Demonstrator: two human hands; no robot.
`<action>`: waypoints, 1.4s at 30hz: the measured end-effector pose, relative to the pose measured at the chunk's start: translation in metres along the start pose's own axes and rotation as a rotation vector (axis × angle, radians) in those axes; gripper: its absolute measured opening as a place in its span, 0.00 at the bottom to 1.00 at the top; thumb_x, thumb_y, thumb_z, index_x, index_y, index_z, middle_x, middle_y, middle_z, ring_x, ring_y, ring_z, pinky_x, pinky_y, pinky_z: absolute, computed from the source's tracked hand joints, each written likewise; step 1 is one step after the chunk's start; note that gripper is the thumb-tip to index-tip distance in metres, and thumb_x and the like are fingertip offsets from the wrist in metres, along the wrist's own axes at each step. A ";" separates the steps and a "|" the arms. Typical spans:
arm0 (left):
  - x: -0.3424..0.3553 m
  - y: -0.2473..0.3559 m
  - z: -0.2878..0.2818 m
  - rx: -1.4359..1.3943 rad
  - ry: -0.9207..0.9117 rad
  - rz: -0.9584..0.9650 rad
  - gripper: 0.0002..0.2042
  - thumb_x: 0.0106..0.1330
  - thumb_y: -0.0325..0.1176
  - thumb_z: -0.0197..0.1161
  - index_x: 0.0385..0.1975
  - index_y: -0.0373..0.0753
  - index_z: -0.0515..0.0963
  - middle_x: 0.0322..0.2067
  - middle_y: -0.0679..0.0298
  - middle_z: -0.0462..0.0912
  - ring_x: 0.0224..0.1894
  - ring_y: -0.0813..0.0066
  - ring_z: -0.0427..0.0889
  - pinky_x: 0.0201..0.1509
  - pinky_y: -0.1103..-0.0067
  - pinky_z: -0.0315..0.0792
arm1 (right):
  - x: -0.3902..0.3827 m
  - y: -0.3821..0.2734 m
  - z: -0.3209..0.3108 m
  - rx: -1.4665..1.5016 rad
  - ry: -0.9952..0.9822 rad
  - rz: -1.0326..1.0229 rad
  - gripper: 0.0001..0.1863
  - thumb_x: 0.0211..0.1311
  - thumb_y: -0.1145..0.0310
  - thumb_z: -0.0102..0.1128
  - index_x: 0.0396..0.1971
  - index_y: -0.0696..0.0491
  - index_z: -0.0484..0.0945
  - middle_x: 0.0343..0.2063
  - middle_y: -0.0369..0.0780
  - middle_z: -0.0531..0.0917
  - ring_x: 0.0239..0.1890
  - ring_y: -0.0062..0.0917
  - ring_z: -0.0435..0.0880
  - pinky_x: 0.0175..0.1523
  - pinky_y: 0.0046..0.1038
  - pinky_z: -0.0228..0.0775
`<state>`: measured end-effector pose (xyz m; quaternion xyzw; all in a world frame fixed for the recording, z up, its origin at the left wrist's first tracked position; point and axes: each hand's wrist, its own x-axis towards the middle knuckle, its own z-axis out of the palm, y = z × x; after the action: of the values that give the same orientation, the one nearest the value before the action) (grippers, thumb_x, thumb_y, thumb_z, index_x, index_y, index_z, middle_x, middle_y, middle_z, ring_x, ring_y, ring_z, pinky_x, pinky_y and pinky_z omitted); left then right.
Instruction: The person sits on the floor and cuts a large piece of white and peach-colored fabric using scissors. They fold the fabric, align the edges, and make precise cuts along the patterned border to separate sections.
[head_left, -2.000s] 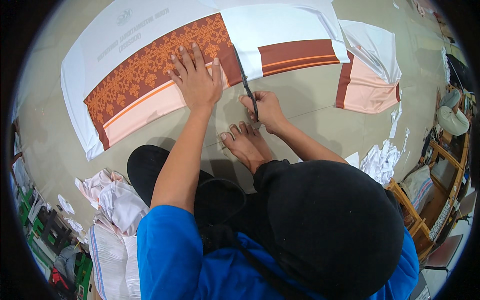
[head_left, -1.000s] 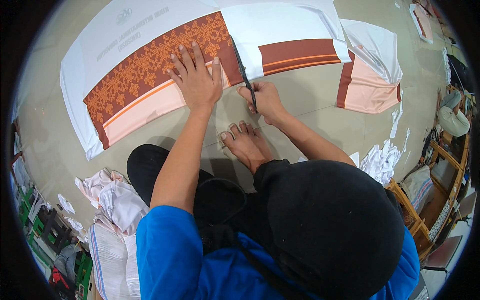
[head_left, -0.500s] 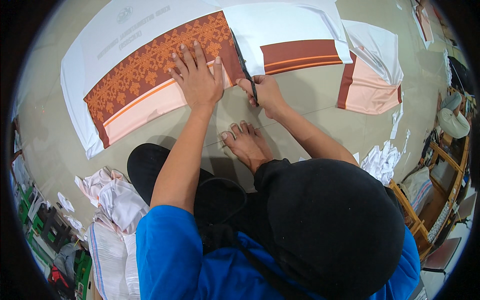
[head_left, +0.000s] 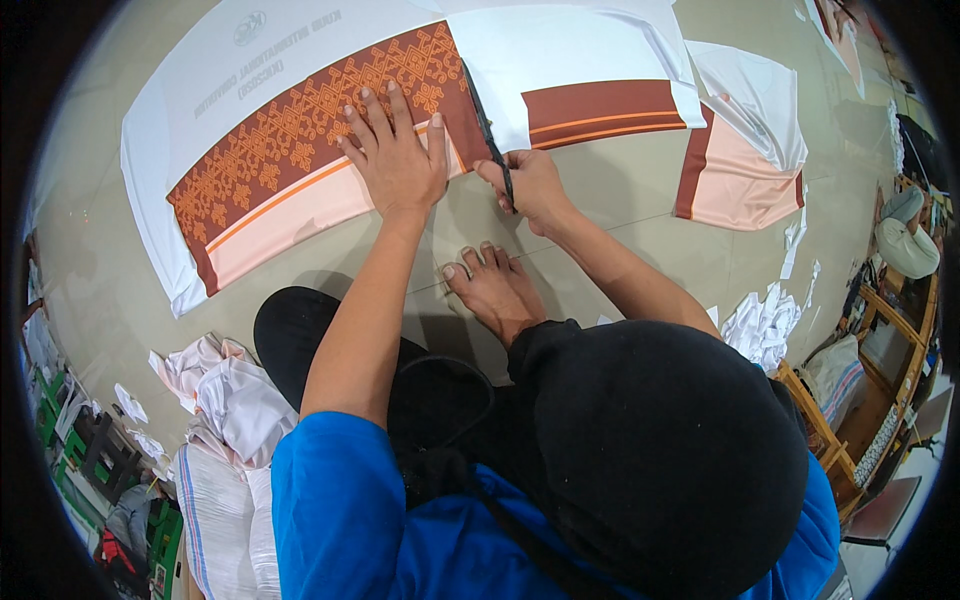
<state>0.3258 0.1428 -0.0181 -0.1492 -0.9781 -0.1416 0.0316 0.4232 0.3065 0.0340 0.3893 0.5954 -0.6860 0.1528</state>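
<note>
My left hand (head_left: 400,165) lies flat with spread fingers on a large fabric piece (head_left: 320,105), which has a brown band with an orange pattern and a peach strip along its near edge. In my right hand (head_left: 530,190) is a pair of black scissors (head_left: 488,135), gripped by the handles. Their blades point away from me along the right end of the brown band, where it borders white cloth. A brown panel (head_left: 600,112) with orange stripes is part of that white fabric to the right. How far apart the blades stand is hard to make out.
A folded white and peach fabric piece (head_left: 745,160) lies on the tiled floor at right. White scraps (head_left: 765,325) are heaped nearer me. Crumpled cloth (head_left: 225,390) and a woven sack (head_left: 215,520) are at lower left. My bare foot (head_left: 497,292) is just below the scissors. A wooden frame (head_left: 900,390) stands far right.
Almost nothing differs: both hands and the scissors hold the same place. At the top right edge, a distant piece of cloth has shifted slightly.
</note>
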 end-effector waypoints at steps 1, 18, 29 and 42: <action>0.000 0.000 0.000 -0.002 0.003 0.001 0.40 0.86 0.64 0.41 0.89 0.47 0.51 0.87 0.46 0.50 0.88 0.34 0.43 0.87 0.38 0.37 | 0.000 0.000 0.000 -0.003 0.005 0.007 0.20 0.69 0.60 0.78 0.24 0.58 0.81 0.16 0.36 0.79 0.16 0.19 0.76 0.21 0.27 0.65; -0.001 0.000 -0.001 -0.013 -0.025 -0.015 0.40 0.86 0.64 0.41 0.90 0.49 0.49 0.88 0.46 0.49 0.89 0.35 0.43 0.87 0.38 0.37 | 0.012 -0.017 0.000 0.019 -0.045 -0.009 0.20 0.65 0.54 0.80 0.27 0.54 0.81 0.17 0.32 0.77 0.15 0.15 0.73 0.22 0.23 0.62; 0.000 -0.001 0.003 0.003 -0.020 -0.009 0.40 0.86 0.64 0.41 0.90 0.48 0.49 0.88 0.47 0.49 0.88 0.35 0.43 0.87 0.37 0.37 | 0.016 -0.015 0.000 -0.006 -0.042 -0.017 0.19 0.66 0.57 0.81 0.28 0.56 0.82 0.17 0.32 0.77 0.16 0.15 0.73 0.22 0.23 0.62; 0.000 0.000 -0.002 -0.015 -0.017 -0.005 0.39 0.86 0.64 0.40 0.89 0.48 0.51 0.87 0.46 0.50 0.88 0.34 0.44 0.87 0.37 0.37 | 0.023 -0.035 0.001 0.012 -0.039 -0.051 0.22 0.65 0.55 0.80 0.24 0.56 0.80 0.16 0.35 0.78 0.15 0.19 0.74 0.21 0.27 0.62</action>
<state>0.3256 0.1427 -0.0166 -0.1482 -0.9776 -0.1476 0.0217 0.3847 0.3193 0.0420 0.3616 0.5978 -0.7007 0.1445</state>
